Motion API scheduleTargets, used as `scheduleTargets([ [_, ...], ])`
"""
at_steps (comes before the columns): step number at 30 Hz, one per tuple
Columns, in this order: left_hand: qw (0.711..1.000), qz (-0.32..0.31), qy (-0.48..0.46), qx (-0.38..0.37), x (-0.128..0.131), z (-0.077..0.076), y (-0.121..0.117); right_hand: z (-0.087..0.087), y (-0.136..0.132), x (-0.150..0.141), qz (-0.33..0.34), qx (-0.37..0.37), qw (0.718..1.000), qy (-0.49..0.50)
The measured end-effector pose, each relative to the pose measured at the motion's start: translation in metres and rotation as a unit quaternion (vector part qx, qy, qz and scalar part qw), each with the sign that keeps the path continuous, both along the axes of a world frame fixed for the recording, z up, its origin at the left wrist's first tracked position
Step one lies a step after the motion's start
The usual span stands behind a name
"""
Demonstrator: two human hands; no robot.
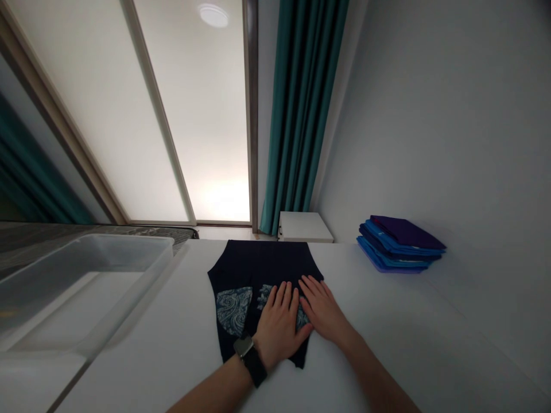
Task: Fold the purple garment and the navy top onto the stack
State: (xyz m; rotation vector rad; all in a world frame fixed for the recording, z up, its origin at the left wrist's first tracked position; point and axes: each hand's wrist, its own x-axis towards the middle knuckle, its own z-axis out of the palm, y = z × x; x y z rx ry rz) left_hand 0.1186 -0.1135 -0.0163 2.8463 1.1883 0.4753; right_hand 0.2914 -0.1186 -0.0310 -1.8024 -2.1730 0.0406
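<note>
When viewing the dark garment, note left grip and right grip flat upon it, released; folded stack to its right.

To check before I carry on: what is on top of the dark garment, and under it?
The left hand and right hand rest on the dark garment, hiding some of its patterned patches. White table shows around it; whatever lies directly beneath is covered.

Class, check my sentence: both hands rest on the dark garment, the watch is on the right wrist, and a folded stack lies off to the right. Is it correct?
The side is wrong: the head view shows the watch on the wrist of the left hand. The rest of the sentence stands.
</note>
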Motion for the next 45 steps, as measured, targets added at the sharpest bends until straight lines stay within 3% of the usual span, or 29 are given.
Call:
scheduleTargets([
  [5,1.0,0.001,0.001,0.003,0.0,0.002,-0.001,-0.001,-0.003,0.002,-0.012,-0.034,0.999,-0.024],
  [10,0.999,-0.036,-0.001,0.012,-0.016,0.02,0.014,0.002,-0.003,0.004,-0.006,-0.057,0.998,-0.019],
  [15,1.0,-0.008,0.006,0.019,-0.073,0.03,0.045,0.01,0.0,0.003,-0.015,-0.059,0.998,-0.006],
  [19,0.999,0.014,0.03,0.001,-0.126,0.019,0.055,0.014,0.002,-0.014,0.017,0.01,1.0,-0.004],
  [22,0.999,0.005,0.042,-0.014,-0.146,0.011,0.053,0.013,0.003,-0.032,0.051,0.018,0.999,-0.002],
  [28,0.998,0.013,0.058,-0.023,-0.148,0.008,0.047,0.015,0.003,-0.044,0.064,-0.048,0.996,-0.034],
  [35,0.997,0.022,0.077,-0.019,-0.152,0.013,0.034,0.017,-0.006,-0.043,0.087,-0.053,0.994,-0.039],
  [45,0.998,0.015,0.064,-0.006,-0.164,0.004,0.004,0.031,-0.039,-0.056,0.07,-0.139,0.987,-0.049],
])
